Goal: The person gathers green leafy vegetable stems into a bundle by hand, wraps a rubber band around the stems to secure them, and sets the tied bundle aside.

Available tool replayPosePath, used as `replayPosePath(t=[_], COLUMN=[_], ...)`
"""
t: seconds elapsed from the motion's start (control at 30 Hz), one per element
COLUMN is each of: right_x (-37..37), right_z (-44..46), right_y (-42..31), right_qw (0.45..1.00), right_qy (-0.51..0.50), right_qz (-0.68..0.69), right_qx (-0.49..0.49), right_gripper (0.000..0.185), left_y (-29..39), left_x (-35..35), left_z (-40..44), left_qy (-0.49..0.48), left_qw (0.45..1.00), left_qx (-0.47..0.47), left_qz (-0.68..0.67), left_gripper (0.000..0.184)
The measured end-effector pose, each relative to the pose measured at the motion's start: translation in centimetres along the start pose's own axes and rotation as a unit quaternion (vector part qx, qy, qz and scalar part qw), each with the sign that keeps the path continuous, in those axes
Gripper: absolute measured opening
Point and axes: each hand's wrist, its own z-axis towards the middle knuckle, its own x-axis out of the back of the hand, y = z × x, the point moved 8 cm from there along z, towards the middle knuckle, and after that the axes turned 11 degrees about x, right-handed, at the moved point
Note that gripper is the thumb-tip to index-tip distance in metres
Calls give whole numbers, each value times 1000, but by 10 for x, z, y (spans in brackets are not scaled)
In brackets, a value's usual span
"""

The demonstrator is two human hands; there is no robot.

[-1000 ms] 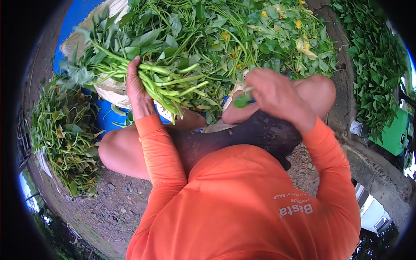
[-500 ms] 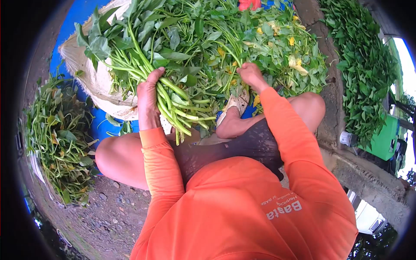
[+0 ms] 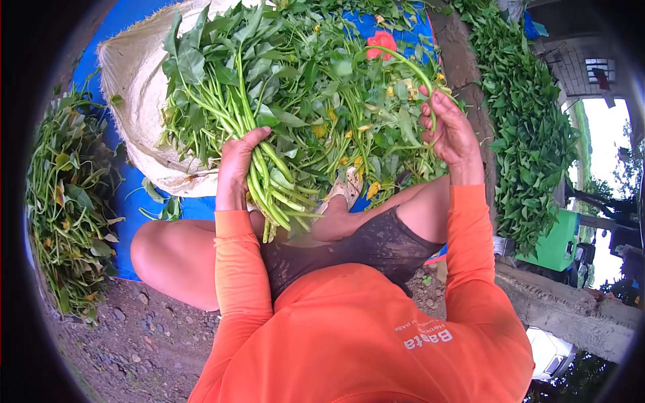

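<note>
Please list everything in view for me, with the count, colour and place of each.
Leafy stem bunch: one, green, in the left hand
Curved stem: one, green, in the right hand
Leafy heaps: two, green, middle and far left
Leafy row: one, dark green, right
Yellow leaves: several, among the middle greens
Woven sack: one, cream, upper left
Ground sheet: one, blue, under the sack
Unclear object: one, red, top
Box: one, green, right
Vehicle: one, white, lower right
Concrete ledge: one, grey, right
Shirt: one, orange, worn
Shorts: one pair, dark, worn
Hands: two, bare, left and right
</note>
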Motion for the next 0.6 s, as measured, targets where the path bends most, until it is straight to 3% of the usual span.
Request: replayPosePath(t=[0.07,0.2,0.3,0.33,0.4,0.47,0.53,0.6], right_x=[-14,-56,-108,-124,-160,-179,-165,-157], right_z=[-4,-6,-9,-4,1,9,10,0], right_y=[4,2,10,24,60,129,197,214], right_qw=[1000,974,946,953,964,983,958,972], right_qy=[4,29,39,19,-9,-33,-52,-25], right_qz=[-17,-131,-213,-171,-171,-164,-277,-234], right_qx=[17,184,242,249,202,79,51,-26], right_gripper=[35,37,36,35,33,29,24,23], left_y=[-1,-17,-23,-26,-34,-39,-54,-67], left_x=[-4,-1,-3,-3,-8,-7,-4,-6], left_z=[-2,7,10,15,14,15,27,29], left_qy=[-9,-22,-31,-37,-46,-35,-52,-86], left_qw=[1000,1000,999,999,998,999,997,991], left_qx=[1,17,11,0,22,18,21,45], left_qz=[-4,-1,-10,-14,-40,-28,-50,-95], left_gripper=[25,28,29,29,31,35,38,42])
